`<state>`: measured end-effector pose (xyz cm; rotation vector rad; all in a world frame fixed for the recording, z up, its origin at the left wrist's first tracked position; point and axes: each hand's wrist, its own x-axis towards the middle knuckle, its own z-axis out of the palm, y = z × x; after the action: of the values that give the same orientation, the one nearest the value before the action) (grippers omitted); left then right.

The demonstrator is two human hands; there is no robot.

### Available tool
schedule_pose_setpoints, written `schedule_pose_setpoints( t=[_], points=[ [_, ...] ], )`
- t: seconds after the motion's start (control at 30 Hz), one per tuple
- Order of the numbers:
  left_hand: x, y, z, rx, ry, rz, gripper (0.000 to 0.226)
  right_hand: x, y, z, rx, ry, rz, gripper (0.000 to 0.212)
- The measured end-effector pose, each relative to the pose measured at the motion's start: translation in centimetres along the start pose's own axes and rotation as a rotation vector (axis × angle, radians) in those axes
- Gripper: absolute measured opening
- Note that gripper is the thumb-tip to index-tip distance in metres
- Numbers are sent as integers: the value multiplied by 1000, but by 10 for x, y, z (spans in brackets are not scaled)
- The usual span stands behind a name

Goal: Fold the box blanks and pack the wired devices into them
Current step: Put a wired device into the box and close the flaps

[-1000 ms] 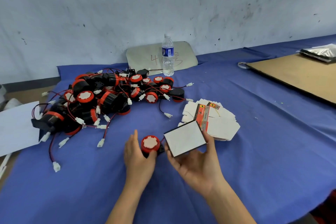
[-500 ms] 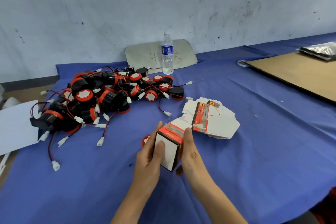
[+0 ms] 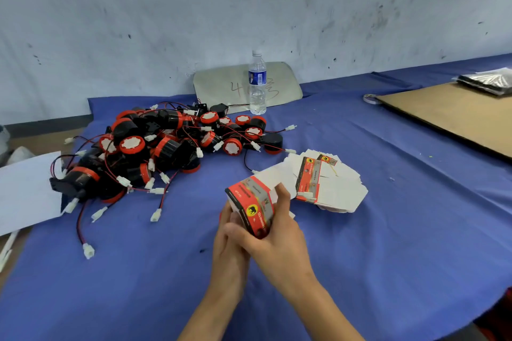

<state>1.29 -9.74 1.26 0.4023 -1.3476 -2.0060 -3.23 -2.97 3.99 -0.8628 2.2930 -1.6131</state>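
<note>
Both hands hold a small red, grey and white box (image 3: 250,203) above the blue cloth, its printed side up. My right hand (image 3: 277,241) wraps it from the right with fingers curled round its front and top. My left hand (image 3: 230,246) grips it from below and the left, partly hidden behind the right fingers. A stack of flat white box blanks (image 3: 335,185) lies just right of the box. A heap of black and red wired devices (image 3: 166,147) with white plugs spreads at the back left. The one device by the hands is hidden behind the box.
A water bottle (image 3: 257,86) stands at the back against a grey panel (image 3: 219,86). A brown cardboard sheet (image 3: 457,116) and a silver bag (image 3: 490,80) lie at the right. White paper (image 3: 25,191) overhangs the left edge. Loose plugs (image 3: 88,250) trail onto the cloth.
My left hand let go of the single device and joined the right on the blank. The flat blank has been opened into a box and turned printed side up.
</note>
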Motion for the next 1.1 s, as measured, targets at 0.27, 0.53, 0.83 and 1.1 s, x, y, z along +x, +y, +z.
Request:
schedule_pose_setpoints(
  t=[0.27,0.53,0.83,1.1],
  points=[
    [-5,-3,0,219,34,125,25,6,4,-5,-185,200,-214,70],
    [-1,-9,-5,353,165,166,23,10,13,-3,-133,49,-156,66],
    [0,0,-11,263,-25,222,57,15,22,-10,-86,54,-263,72],
    [21,13,-35,356,368,377,55,16,37,-22,-80,147,-624,68]
  ],
)
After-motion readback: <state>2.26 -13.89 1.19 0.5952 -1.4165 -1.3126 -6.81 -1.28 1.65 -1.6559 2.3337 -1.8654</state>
